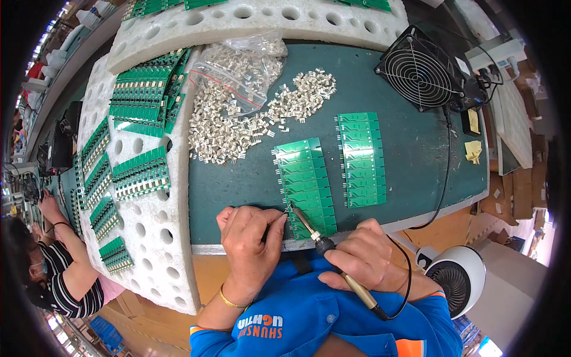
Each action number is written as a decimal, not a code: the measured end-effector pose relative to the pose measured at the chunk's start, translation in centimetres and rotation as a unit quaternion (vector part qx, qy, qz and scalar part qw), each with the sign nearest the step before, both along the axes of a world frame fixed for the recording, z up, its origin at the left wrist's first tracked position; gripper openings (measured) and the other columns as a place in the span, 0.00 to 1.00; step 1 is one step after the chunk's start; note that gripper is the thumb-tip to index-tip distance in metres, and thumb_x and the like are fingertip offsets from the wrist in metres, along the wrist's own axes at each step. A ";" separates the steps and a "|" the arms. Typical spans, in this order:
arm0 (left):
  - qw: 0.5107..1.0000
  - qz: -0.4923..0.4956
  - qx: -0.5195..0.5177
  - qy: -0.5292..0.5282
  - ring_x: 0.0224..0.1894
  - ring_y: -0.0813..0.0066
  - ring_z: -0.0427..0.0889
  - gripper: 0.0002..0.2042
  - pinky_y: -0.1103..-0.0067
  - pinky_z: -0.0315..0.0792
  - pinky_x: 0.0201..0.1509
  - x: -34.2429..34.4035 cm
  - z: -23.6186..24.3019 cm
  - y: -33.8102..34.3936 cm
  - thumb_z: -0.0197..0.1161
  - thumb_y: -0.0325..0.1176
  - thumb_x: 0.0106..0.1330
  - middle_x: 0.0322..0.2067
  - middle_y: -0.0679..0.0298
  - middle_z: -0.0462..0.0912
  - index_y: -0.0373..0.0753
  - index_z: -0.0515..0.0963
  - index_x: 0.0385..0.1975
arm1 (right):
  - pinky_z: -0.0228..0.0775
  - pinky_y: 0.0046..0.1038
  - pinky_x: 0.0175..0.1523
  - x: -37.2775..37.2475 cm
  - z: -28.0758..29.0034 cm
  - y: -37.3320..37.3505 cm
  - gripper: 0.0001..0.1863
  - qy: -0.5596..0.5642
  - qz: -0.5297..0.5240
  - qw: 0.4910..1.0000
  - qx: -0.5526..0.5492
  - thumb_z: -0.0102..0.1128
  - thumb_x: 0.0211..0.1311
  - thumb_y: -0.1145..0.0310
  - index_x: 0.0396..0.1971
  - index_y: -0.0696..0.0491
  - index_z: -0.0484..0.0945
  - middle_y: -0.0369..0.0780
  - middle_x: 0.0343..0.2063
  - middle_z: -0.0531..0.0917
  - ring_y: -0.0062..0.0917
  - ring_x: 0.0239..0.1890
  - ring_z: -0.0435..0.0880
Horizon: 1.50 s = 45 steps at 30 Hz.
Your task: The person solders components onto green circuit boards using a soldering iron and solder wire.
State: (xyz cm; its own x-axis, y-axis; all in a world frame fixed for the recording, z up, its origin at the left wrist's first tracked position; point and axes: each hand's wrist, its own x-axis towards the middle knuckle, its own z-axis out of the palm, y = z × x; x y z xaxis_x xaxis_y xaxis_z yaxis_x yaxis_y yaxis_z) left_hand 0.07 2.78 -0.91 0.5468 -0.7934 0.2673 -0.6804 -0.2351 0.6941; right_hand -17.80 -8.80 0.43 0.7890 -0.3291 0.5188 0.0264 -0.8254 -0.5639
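My left hand (pixel 247 241) has curled fingers pinched at the left edge of a green circuit board panel (pixel 308 178), holding something too small to make out. My right hand (pixel 357 256) grips a soldering iron (pixel 367 297), whose tip rests on or very near the small pins along that panel's left edge. A second green panel (pixel 361 160), also with pins along its left side, lies to the right on the dark green mat (pixel 416 160). Behind the panels is a loose pile of small silver connectors (pixel 211 134), partly under a clear bag (pixel 241 65) of similar parts.
A white foam board (pixel 151 244) on the left holds stacked panels (pixel 140 98); another foam board (pixel 256 27) is behind. A black fan (pixel 419 74) and yellow pads (pixel 473 152) are at right, a white fan (pixel 452 279) below. A co-worker (pixel 65 273) works at far left.
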 end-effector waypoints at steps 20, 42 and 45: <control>0.999 0.020 -0.024 0.002 0.27 0.70 0.77 0.07 0.73 0.66 0.45 0.3 -0.1 0.2 0.74 0.22 0.53 0.24 0.66 0.81 0.39 0.81 0.27 | 0.65 0.31 0.33 -0.1 0.2 -1.0 0.16 -0.005 0.002 0.999 0.054 0.76 0.50 0.64 0.36 0.52 0.81 0.34 0.22 0.79 0.27 0.22 0.78; 1.000 0.022 -0.021 0.004 0.28 0.70 0.77 0.07 0.73 0.65 0.46 0.4 -0.4 0.1 0.74 0.22 0.53 0.24 0.66 0.81 0.39 0.81 0.27 | 0.61 0.30 0.31 0.9 0.8 -2.3 0.14 -0.020 0.000 0.989 0.143 0.70 0.38 0.79 0.29 0.53 0.81 0.36 0.19 0.80 0.28 0.19 0.75; 0.999 0.023 -0.022 0.003 0.28 0.70 0.77 0.07 0.73 0.65 0.46 0.4 -0.5 0.1 0.74 0.22 0.52 0.24 0.67 0.81 0.39 0.81 0.27 | 0.60 0.29 0.31 0.9 0.8 -2.3 0.14 -0.019 -0.001 0.990 0.140 0.70 0.38 0.79 0.29 0.53 0.81 0.36 0.19 0.79 0.28 0.19 0.75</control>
